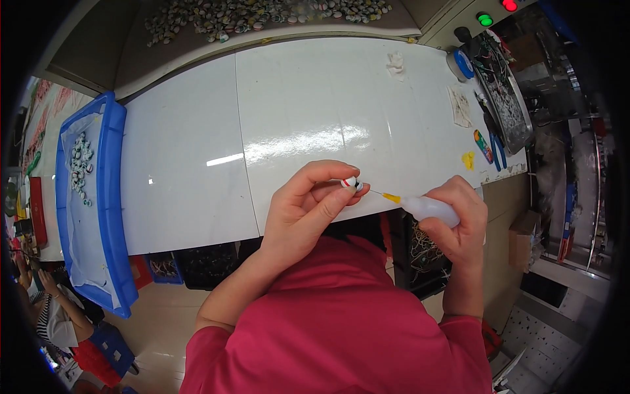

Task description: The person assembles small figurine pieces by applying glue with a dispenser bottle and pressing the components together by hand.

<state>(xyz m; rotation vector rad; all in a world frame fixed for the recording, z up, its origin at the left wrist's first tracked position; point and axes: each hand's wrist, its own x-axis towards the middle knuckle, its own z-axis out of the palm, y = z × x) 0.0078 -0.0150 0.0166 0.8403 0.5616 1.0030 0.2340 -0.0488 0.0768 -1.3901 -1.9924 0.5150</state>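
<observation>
Between the thumb and fingers of my left hand [307, 209] is a small white rounded piece [349, 182] with red and dark markings. The fingers cover part of it, so its exact kind does not show. My right hand [462, 217] is wrapped round a translucent squeeze bottle [430, 209]. This bottle lies tilted, and its yellow tip with a thin needle [390, 196] points left at the small piece. The needle's end is close to the piece; whether they touch I cannot tell. Both hands are over the near edge of the white table [184, 157].
A blue tray [113, 197] with several small pieces [80, 164] stands at the left. Many similar pieces [262, 16] lie on the shelf at the back. At the right are pliers [497, 148], a blue-rimmed roll [462, 64] and a metal tray [502, 85]. Another person [62, 308] sits at far left.
</observation>
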